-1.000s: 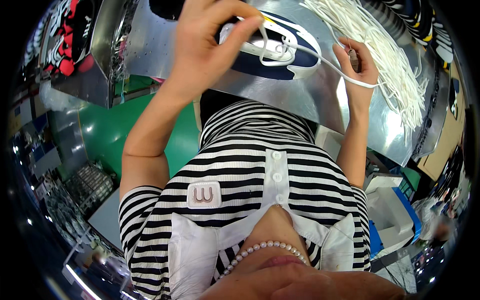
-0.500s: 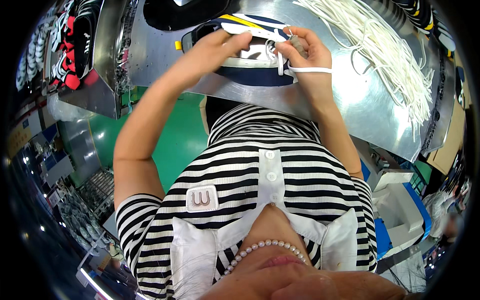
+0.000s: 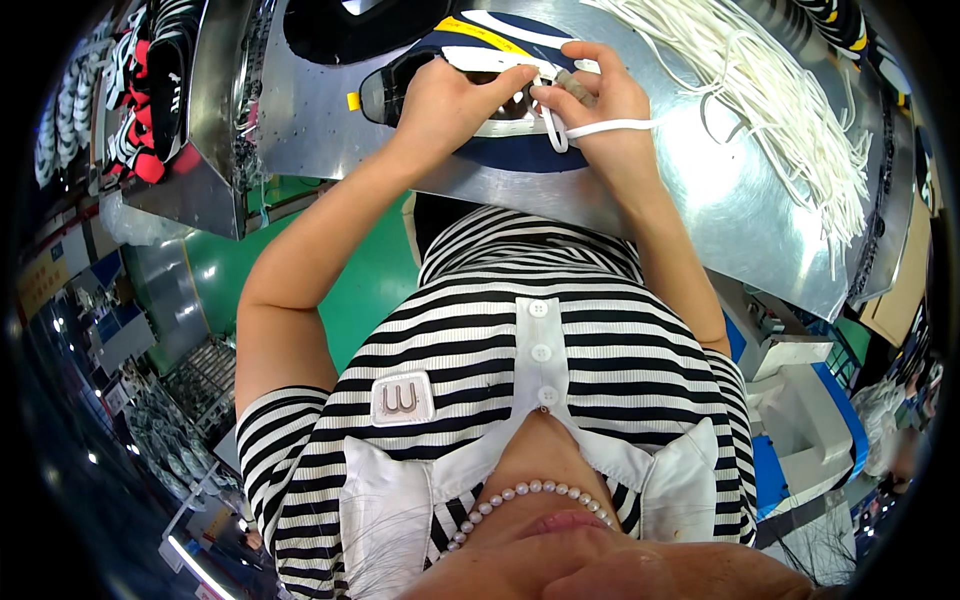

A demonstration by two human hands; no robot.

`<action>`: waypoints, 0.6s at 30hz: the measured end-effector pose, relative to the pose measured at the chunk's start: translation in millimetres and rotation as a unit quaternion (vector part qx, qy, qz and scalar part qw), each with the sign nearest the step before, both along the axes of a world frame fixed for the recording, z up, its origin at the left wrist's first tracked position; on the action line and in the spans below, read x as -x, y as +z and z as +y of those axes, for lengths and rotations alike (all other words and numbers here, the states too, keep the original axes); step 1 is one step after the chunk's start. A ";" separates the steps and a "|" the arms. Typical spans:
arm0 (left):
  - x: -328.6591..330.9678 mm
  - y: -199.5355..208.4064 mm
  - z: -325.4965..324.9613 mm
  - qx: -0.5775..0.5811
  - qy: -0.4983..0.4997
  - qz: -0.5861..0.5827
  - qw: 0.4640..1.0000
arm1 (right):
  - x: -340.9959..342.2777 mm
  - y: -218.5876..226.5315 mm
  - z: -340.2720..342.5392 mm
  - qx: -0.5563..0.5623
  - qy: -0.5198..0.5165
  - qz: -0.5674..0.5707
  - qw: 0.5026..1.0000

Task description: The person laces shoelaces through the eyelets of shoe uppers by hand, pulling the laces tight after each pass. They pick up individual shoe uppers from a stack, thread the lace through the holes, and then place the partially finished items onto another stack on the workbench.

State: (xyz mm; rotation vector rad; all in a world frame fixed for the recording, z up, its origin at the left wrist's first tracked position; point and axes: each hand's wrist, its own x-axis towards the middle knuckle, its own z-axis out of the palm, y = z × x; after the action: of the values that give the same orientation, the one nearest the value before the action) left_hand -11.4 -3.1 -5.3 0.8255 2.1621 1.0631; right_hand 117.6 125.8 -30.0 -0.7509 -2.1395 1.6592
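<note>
While the shoe [image 3: 515, 155] stretches sideways, pointing right, the right grip [image 3: 612, 112] clasps a tool [image 3: 576, 88], left grip [image 3: 445, 108] unclear.

At the upper right, bare table [image 3: 705, 205] is left free between the right hand [image 3: 610, 110] and the laces [image 3: 790, 110]; the upper left is blocked by a black piece [image 3: 340, 45].

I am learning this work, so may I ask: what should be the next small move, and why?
Perhaps gently draw the white lace snug: it forms a slack loop over the navy shoe, close to the left hand and right hand.
</note>
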 end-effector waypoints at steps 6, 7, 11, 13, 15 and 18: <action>-3.7 -4.3 -5.2 -0.022 0.008 0.075 0.997 | -20.0 8.5 -2.3 -0.063 0.017 0.097 0.993; -4.0 -6.0 -5.6 -0.025 0.016 0.072 0.997 | -21.7 8.5 -0.9 -0.063 0.011 0.097 0.993; -7.2 -4.6 -6.2 -0.017 0.014 0.098 0.995 | -25.1 10.7 4.9 -0.107 0.008 0.065 0.992; -10.2 -1.5 -5.0 -0.022 0.007 0.092 0.996 | -25.0 9.8 7.4 -0.107 0.029 0.070 0.991; -13.3 -2.4 -4.5 -0.057 0.019 0.069 0.996 | -25.4 11.6 7.4 -0.108 0.028 0.066 0.992; -15.7 -1.6 -5.1 -0.055 0.025 0.031 0.998 | -24.9 14.0 8.5 -0.114 0.035 0.059 0.991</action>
State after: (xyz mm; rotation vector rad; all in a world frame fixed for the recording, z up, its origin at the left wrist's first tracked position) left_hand 4.2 -8.2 -6.9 0.8689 2.2025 1.2048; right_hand 142.5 134.3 -16.0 -0.5033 -2.2427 1.4215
